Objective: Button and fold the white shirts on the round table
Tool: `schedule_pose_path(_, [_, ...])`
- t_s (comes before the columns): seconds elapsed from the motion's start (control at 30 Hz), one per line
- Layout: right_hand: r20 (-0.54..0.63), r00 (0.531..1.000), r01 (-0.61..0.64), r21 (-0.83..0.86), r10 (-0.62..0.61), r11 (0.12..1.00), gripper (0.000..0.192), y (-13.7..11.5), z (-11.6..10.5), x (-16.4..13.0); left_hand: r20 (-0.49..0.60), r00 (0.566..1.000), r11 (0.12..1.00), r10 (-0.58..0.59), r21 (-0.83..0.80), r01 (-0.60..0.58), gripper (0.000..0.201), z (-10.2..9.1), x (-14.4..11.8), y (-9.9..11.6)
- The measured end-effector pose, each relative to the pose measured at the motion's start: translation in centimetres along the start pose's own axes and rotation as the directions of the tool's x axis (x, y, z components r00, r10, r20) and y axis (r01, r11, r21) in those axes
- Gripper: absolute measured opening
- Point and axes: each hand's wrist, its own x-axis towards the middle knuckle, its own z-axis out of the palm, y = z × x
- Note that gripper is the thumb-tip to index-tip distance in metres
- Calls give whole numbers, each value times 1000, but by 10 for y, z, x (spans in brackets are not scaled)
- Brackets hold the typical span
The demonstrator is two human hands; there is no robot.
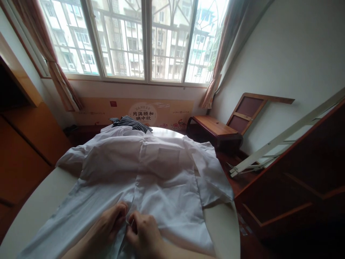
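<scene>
I can't see most fingers of the left hand (pixel 112 218). Below it, my view's edge cuts off the shirt (pixel 159 190).

Left hand (pixel 115 217) just beside right hand (pixel 142 230), both half-curled

Looks like a room in a home. Has a barred window (pixel 147 46) across top of frame, facing apartment blocks (pixel 129 45), plus tied-back curtains (pixel 60 73), wooden cabinet (pixel 29 135) at left, low wooden table (pixel 212 125) at right.

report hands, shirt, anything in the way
Left hand, right hand on shirt's front opening. Shirt spread on table. Striped cloth at far end, away from hands.
</scene>
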Motion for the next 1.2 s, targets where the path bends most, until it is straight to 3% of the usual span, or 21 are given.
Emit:
schedule_pose_path(0.1, [-36, 999, -1, 10, 1, 1000, 9, -4, -3, -2, 72, 996, 998, 48, 25, -50, 14, -2, 1, 0])
schedule_pose_path(0.23, [-91, 996, 2, -15, -3, 1000, 8, -8, -5, -3, 63, 998, 996, 23, 83, -28, 4, -5, 3, 2])
schedule_pose_path(0.5, [-190, 977, 87, -61, -97, 994, 3, -15, -6, -6, 76, 995, 991, 62, 116, -70, 6, -9, 8, 9])
schedule_pose_path(0.67, [-220, 971, 70, -110, -93, 991, 4, -19, -7, -8, 40, 993, 986, 112, 116, -116, 8, -9, 10, 5])
schedule_pose_path(0.97, [-267, 960, 17, -256, -88, 966, 3, -21, -6, -5, 59, 988, 983, 142, 111, -148, 9, -5, 11, -3])
schedule_pose_path(1.2, [-289, 950, 33, -275, -115, 961, 2, -16, -2, -4, 78, 987, 984, 139, 104, -146, 10, -4, 10, -3])
